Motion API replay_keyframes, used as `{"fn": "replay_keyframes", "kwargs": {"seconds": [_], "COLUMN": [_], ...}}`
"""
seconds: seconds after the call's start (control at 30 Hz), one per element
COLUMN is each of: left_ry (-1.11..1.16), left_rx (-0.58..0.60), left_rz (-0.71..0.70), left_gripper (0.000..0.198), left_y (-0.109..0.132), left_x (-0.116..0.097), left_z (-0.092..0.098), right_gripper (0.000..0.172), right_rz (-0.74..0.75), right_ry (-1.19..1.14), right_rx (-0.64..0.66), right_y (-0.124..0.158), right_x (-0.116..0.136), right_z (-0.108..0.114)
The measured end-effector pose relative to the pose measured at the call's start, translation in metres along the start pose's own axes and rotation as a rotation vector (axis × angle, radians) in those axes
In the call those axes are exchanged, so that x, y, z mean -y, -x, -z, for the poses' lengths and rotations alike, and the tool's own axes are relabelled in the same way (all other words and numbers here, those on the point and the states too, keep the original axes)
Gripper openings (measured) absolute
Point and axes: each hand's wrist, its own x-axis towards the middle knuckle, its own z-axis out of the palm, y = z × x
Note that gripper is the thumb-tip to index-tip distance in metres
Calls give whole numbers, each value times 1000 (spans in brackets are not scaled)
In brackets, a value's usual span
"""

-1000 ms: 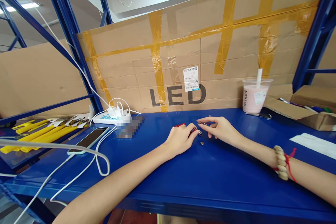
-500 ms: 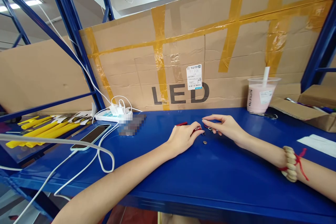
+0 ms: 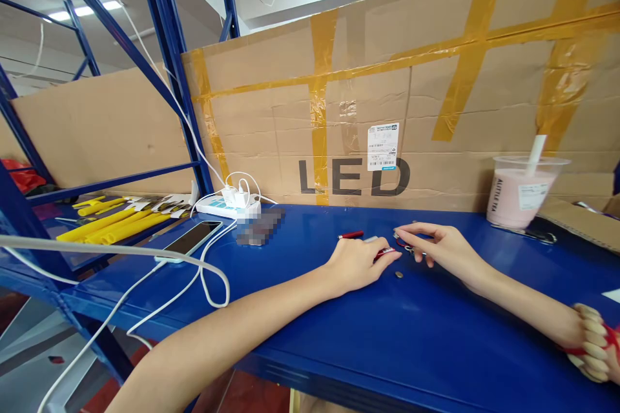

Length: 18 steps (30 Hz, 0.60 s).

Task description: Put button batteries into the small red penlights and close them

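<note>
My left hand (image 3: pixel 359 263) rests on the blue table (image 3: pixel 339 329), fingers curled round a small red item (image 3: pixel 385 251) that pokes out toward the right. A red pen (image 3: pixel 351 235) lies just beyond this hand. My right hand (image 3: pixel 443 246) is close by on the right, fingers pinched on a small metal piece (image 3: pixel 404 246) that I cannot make out. A small round metal part (image 3: pixel 398 275) lies on the table between and just below the two hands. A bead bracelet with red string (image 3: pixel 591 341) is on my right wrist.
A taped cardboard sheet marked LED (image 3: pixel 387 110) stands behind the table. A pink drink cup with straw (image 3: pixel 520 192) is at the back right. At left lie a power strip (image 3: pixel 227 208), white cables (image 3: pixel 184 284), a phone (image 3: pixel 191 239) and yellow tools (image 3: pixel 116 222).
The camera has swung left, so everything sits further right in view. Both hands stay close together on the table; the right hand's fingers have closed onto the small metal piece.
</note>
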Motion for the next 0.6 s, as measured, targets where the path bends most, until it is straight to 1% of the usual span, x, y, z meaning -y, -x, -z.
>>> {"fn": "replay_keyframes", "kwargs": {"seconds": [0.2,0.4,0.5,0.6], "left_ry": [-15,-29,30,103], "left_rx": [31,101,72,43], "left_rz": [26,84,96,80], "left_gripper": [36,34,30,26], "left_y": [0,-2,-2,-2], "left_x": [0,-1,0,0], "left_z": [1,3,5,6], "right_gripper": [48,48,46,43], "right_rz": [9,5,28,71], "right_ry": [23,60,38,23], "right_rx": [-7,19,37,49], "right_y": [0,2,3,3], "right_x": [-1,4,8,10], "right_z": [0,-1,0,1]}}
